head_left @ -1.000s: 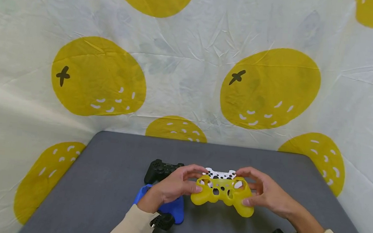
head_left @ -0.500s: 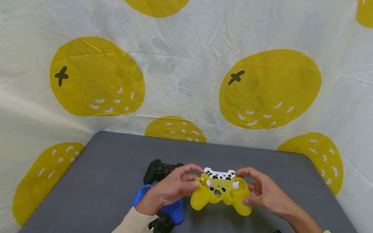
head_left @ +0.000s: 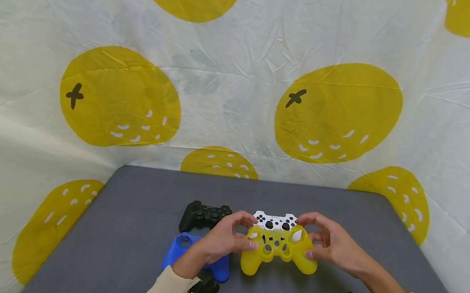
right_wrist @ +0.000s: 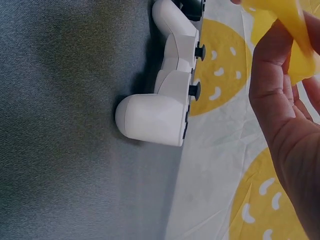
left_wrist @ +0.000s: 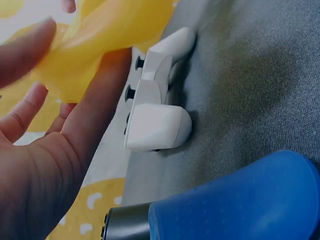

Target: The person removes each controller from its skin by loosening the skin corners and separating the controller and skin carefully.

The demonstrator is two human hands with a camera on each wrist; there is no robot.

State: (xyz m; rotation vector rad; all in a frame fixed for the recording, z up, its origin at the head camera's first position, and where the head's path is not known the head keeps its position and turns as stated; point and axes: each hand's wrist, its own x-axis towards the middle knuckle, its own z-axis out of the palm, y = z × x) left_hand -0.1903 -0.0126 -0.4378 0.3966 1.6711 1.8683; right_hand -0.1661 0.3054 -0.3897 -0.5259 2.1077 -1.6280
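A yellow silicone controller cover (head_left: 276,247) is held up between both hands, its button and stick holes facing the head camera. My left hand (head_left: 229,238) pinches its left side with the thumb in front. My right hand (head_left: 333,242) grips the right side the same way. Behind and below the cover, a white game controller (head_left: 275,219) lies on the grey table; the cover hides its lower part in the head view. In the right wrist view the white controller (right_wrist: 155,117) rests flat, sticks up, apart from the cover (right_wrist: 300,45).
A black game controller (head_left: 200,215) lies left of the white one. Nearer the person is a blue silicone cover (head_left: 175,250), partly hidden by the left forearm. The grey table (head_left: 137,231) ends at a patterned cloth (head_left: 229,109).
The yellow cover has lowered a little and its face has tilted; more of the white controller shows above it. Both hands keep their hold, the left shifting slightly right.
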